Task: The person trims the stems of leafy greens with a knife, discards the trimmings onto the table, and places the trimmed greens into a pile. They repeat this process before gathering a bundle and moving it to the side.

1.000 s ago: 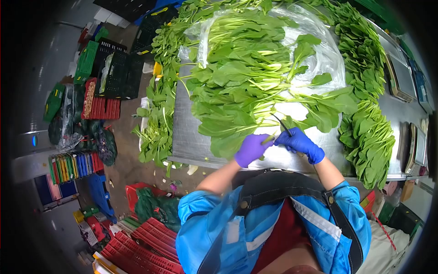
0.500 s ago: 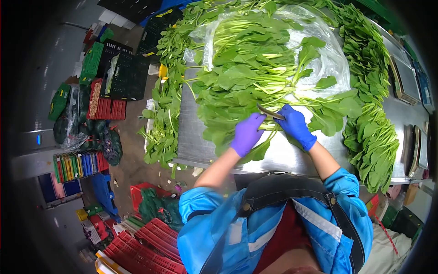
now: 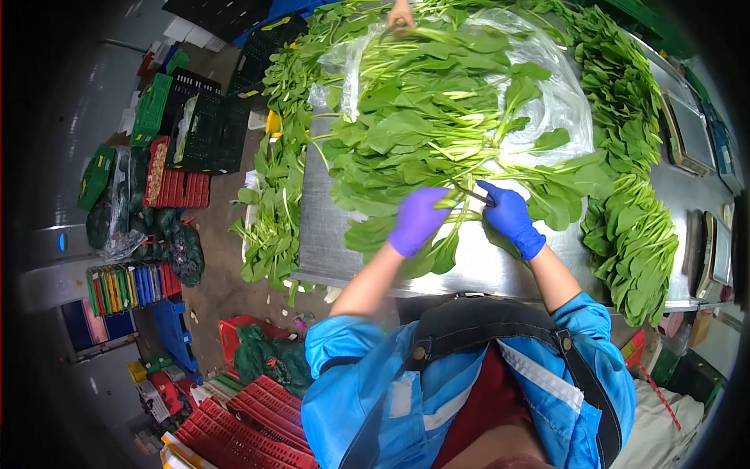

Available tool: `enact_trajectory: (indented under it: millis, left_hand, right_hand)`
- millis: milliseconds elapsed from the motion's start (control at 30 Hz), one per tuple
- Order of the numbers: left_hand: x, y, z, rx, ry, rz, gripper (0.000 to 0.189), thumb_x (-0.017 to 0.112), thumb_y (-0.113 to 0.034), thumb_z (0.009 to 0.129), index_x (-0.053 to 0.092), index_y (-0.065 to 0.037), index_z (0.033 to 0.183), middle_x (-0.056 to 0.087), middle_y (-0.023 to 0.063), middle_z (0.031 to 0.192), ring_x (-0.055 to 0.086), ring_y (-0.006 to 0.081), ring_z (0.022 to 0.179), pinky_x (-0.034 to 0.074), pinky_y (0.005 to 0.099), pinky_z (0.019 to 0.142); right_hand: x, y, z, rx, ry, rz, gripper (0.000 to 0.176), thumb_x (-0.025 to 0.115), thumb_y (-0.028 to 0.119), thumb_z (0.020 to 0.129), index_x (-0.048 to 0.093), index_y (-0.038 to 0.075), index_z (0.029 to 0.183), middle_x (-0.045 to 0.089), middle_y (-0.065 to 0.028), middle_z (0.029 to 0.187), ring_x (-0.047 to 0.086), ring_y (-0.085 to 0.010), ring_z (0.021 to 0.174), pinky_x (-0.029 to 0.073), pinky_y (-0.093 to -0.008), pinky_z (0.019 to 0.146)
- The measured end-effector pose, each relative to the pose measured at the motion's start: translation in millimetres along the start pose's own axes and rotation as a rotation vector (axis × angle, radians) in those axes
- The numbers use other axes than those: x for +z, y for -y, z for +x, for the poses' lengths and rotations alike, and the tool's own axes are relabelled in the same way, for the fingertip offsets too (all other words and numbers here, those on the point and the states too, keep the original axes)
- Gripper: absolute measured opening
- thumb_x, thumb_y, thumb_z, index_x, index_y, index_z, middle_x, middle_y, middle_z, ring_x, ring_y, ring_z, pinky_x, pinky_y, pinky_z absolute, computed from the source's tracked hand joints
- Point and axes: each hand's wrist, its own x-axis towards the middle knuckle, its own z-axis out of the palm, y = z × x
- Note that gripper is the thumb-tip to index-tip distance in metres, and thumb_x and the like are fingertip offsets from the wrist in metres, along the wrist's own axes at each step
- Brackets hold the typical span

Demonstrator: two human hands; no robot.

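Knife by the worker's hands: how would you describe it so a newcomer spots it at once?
Start at the metal table and find the blue-gloved right hand over its near side. The knife juts from that hand towards the purple-gloved left hand. It is thin and dark, unlike the green leaves and pale stems around it.

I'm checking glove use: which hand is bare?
The co-worker's hand, at the top centre; the left hand is gloved in purple, the right hand in blue.
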Motion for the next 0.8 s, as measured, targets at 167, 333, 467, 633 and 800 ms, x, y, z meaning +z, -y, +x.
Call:
enact_trajectory:
  millis: [167, 333, 467, 633, 800]
  left_hand:
    - [-47.8, 6.1, -0.7, -0.060, -0.340, 0.125, 0.021, 0.070, -0.020, 0.074, 0.062, -0.002, 0.081, 0.060, 0.0140, 0.075, 0.058, 0.0300, 0.070, 0.045, 0.0389, 0.063]
    - [-38.9, -15.0, -11.2, -0.361, 0.173, -0.274, 0.022, 0.071, -0.022, 0.076, 0.061, -0.003, 0.082, 0.057, 0.0091, 0.069, 0.056, 0.0223, 0.063, 0.045, 0.0359, 0.059]
    - [-4.3, -4.9, -12.4, -0.276, 0.237, -0.007, 0.025, 0.068, -0.022, 0.076, 0.063, -0.007, 0.095, 0.063, 0.0129, 0.078, 0.062, 0.0284, 0.071, 0.049, 0.0383, 0.065]
    - [43.9, 46.9, 8.8, 0.020, 0.106, 0.240, 0.027, 0.066, -0.023, 0.074, 0.065, -0.009, 0.098, 0.065, 0.0149, 0.088, 0.061, 0.0349, 0.079, 0.049, 0.0428, 0.071]
    - [28.9, 29.2, 14.1, -0.028, 0.256, 0.121, 0.031, 0.071, -0.029, 0.074, 0.065, -0.008, 0.095, 0.064, 0.0179, 0.080, 0.062, 0.0353, 0.074, 0.048, 0.0407, 0.065]
  right_hand:
    - [15.0, -38.2, 25.5, 0.123, -0.074, -0.027, 0.031, 0.057, 0.017, 0.077, 0.065, 0.014, 0.107, 0.065, -0.0154, 0.082, 0.062, -0.0351, 0.075, 0.048, -0.0446, 0.068]
    - [43.9, -30.2, 54.4, -0.042, 0.020, -0.112, 0.030, 0.055, 0.015, 0.076, 0.063, 0.012, 0.105, 0.064, -0.0157, 0.094, 0.061, -0.0348, 0.087, 0.048, -0.0447, 0.073]
    - [51.0, -41.1, 53.1, 0.046, 0.162, 0.035, 0.041, 0.059, 0.014, 0.075, 0.057, 0.010, 0.116, 0.065, -0.0131, 0.092, 0.063, -0.0297, 0.084, 0.049, -0.0398, 0.075]
    - [43.9, -37.6, 33.5, 0.044, 0.133, 0.444, 0.038, 0.064, 0.007, 0.078, 0.059, 0.006, 0.116, 0.066, -0.0057, 0.090, 0.059, -0.0141, 0.077, 0.049, -0.0278, 0.072]
    - [9.5, -9.7, 14.3, 0.048, -0.167, 0.586, 0.028, 0.058, 0.011, 0.085, 0.063, 0.008, 0.112, 0.068, -0.0077, 0.087, 0.062, -0.0178, 0.064, 0.050, -0.0306, 0.062]
